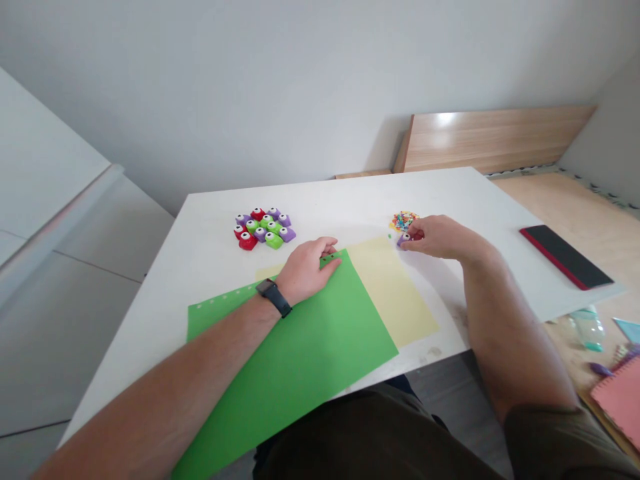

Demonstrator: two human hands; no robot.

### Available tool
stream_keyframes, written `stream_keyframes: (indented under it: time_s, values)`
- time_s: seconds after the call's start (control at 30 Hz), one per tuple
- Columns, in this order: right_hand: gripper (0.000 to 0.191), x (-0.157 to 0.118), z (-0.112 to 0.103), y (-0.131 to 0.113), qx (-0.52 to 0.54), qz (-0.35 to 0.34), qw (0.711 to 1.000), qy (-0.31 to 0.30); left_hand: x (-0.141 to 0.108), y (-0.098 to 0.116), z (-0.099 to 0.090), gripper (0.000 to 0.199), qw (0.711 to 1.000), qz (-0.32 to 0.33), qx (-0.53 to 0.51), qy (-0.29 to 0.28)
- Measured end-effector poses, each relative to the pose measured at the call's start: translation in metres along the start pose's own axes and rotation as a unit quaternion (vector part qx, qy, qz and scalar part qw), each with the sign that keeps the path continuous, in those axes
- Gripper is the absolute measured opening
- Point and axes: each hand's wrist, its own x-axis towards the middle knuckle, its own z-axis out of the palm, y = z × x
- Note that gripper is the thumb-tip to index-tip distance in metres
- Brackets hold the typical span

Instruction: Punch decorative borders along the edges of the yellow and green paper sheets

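A large green sheet of paper (310, 347) lies along the table's front, partly over its edge, with small punched holes along its top edge. My left hand (307, 270) grips the sheet's upper right corner, thumb on top and fingers curled at the edge. Over to the right, my right hand (440, 237) is closed on a small purple craft punch (404, 239), which is mostly hidden by the fingers. Just behind that punch is a pile of multicoloured paper bits (403, 220). A pale yellow sheet (395, 293) lies partly under the green one.
Several red, green and purple craft punches (264, 228) stand grouped at the back left of the white table (340, 207). A black and red flat object (565, 257) lies at the right. Beyond the right edge are a clear bottle (587, 329) and a pink spiral notebook (620, 400).
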Motion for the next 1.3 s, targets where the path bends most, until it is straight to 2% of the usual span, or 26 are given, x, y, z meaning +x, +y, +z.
stream_keyframes:
  time_s: [0.27, 0.47, 0.53, 0.6, 0.67, 0.77, 0.83, 1.0, 1.17, 1.3]
  values:
    - [0.035, -0.006, -0.011, 0.005, 0.004, 0.081, 0.994, 0.074, 0.000, 0.001, 0.000, 0.037, 1.000, -0.002, 0.001, 0.001]
    - [0.037, -0.009, -0.014, 0.006, 0.014, 0.065, 0.997, 0.042, 0.000, 0.001, -0.001, 0.037, 1.000, -0.003, 0.006, 0.000]
    - [0.039, -0.009, -0.014, 0.006, 0.059, 0.071, 0.995, 0.039, -0.001, 0.000, 0.000, 0.038, 1.000, -0.002, 0.007, 0.001]
    - [0.041, -0.009, -0.013, 0.005, 0.148, 0.080, 0.984, 0.049, -0.001, -0.001, 0.000, 0.038, 1.000, 0.000, 0.008, 0.001]
    - [0.043, -0.009, -0.012, 0.002, 0.271, 0.076, 0.958, 0.058, -0.001, -0.002, 0.001, 0.038, 1.000, 0.002, 0.008, 0.002]
    - [0.040, -0.009, -0.010, -0.004, 0.443, 0.044, 0.894, 0.040, -0.001, -0.003, 0.002, 0.038, 1.000, 0.003, 0.006, 0.002]
    - [0.036, -0.008, -0.010, -0.008, 0.514, 0.026, 0.857, 0.029, -0.001, -0.003, 0.001, 0.038, 1.000, 0.002, 0.005, 0.001]
    - [0.026, -0.006, -0.008, -0.017, 0.620, 0.011, 0.784, 0.012, -0.001, -0.003, 0.001, 0.038, 1.000, -0.002, 0.008, -0.002]
    - [0.026, -0.005, -0.009, -0.026, 0.707, 0.054, 0.705, -0.036, -0.001, -0.002, 0.000, 0.038, 1.000, -0.005, 0.010, -0.007]
    - [0.025, -0.006, -0.011, -0.030, 0.721, 0.060, 0.688, -0.064, -0.001, -0.002, 0.000, 0.037, 1.000, -0.005, 0.011, -0.006]
